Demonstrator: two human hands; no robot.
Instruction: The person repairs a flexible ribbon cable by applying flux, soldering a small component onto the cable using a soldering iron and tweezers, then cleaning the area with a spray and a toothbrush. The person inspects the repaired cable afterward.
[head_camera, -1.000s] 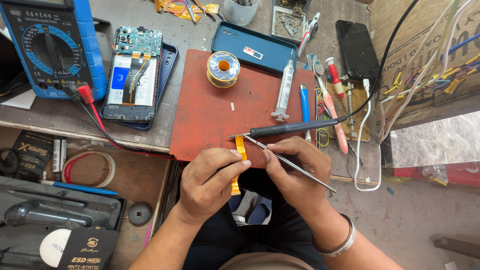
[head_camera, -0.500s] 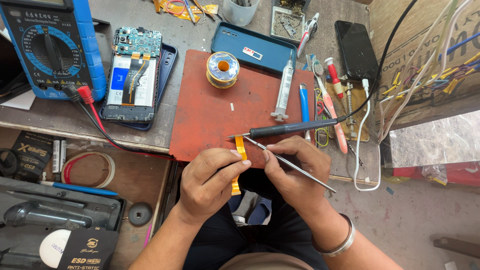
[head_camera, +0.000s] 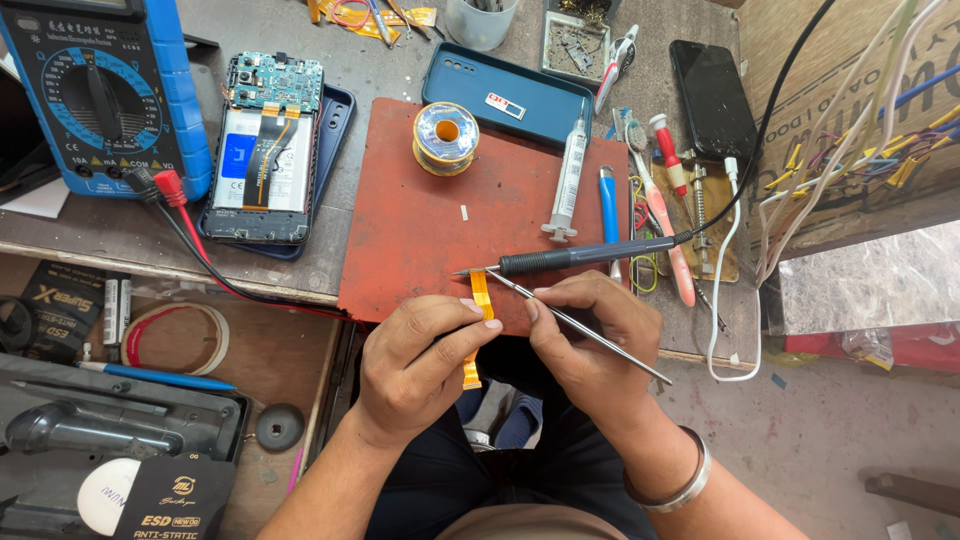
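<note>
My left hand (head_camera: 420, 362) pinches an orange flex ribbon cable (head_camera: 481, 292) at the near edge of the red work mat (head_camera: 420, 240). The cable hangs down past my fingers below the mat edge. My right hand (head_camera: 588, 345) grips metal tweezers (head_camera: 590, 330), their tip pointing at the cable's upper end. A black soldering iron (head_camera: 580, 257) lies on the mat just above my right hand, its tip pointing left near the cable.
A solder spool (head_camera: 446, 137), a syringe (head_camera: 570, 178) and a blue pen (head_camera: 608, 205) lie on the mat. An opened phone (head_camera: 265, 150) and a blue multimeter (head_camera: 100, 95) sit left. A teal phone case (head_camera: 505, 95), black phone (head_camera: 712, 95) and loose wires (head_camera: 850, 160) are right.
</note>
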